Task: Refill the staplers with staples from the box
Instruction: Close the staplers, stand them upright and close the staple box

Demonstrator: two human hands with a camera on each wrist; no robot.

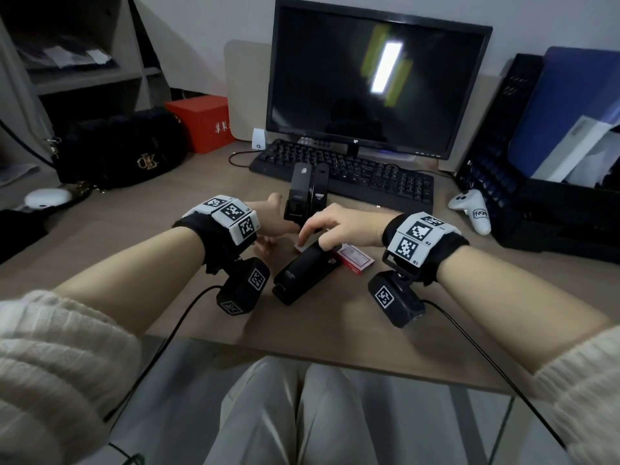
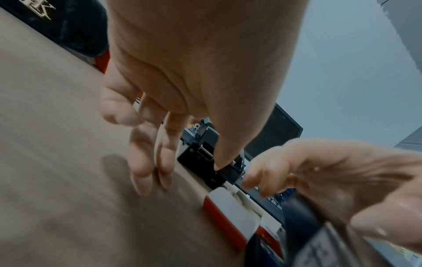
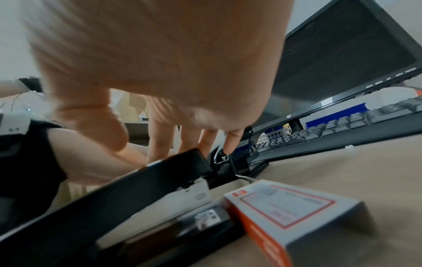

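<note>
Near stapler: a black stapler [image 1: 303, 270] lies on the wooden desk [image 1: 141, 229] at the middle of the head view, its long axis running from 7 o'clock to 1 o'clock; the right wrist view shows its top arm lifted at an angle above the base.
Right hand: the right hand [image 1: 339, 226] reaches in from 3 o'clock and arches over the far end of that stapler, fingers bent downward with the tips at its top; whether they actually clasp it I cannot tell.
Left hand: the left hand [image 1: 268, 218] comes in from 9 o'clock, fingers long and loosely spread, holding nothing; in the left wrist view the fingertips [image 2: 142, 173] hover close over the desk, just left of the stapler.
Staple box: a red and white staple box [image 1: 355, 260] lies flat on the desk at 3 o'clock of the near stapler, touching its side.
Far staplers: two more black staplers [image 1: 306, 196] stand side by side at 12 o'clock of the hands, just in front of the keyboard [image 1: 369, 179].
Screen: a dark monitor [image 1: 375, 78] stands behind the keyboard.
Left side: a black handbag [image 1: 120, 149] and an orange-red box [image 1: 204, 122] sit at 10 o'clock.
Right side: a white game controller [image 1: 473, 209] lies at 2 o'clock, beside a black file rack [image 1: 543, 209].
</note>
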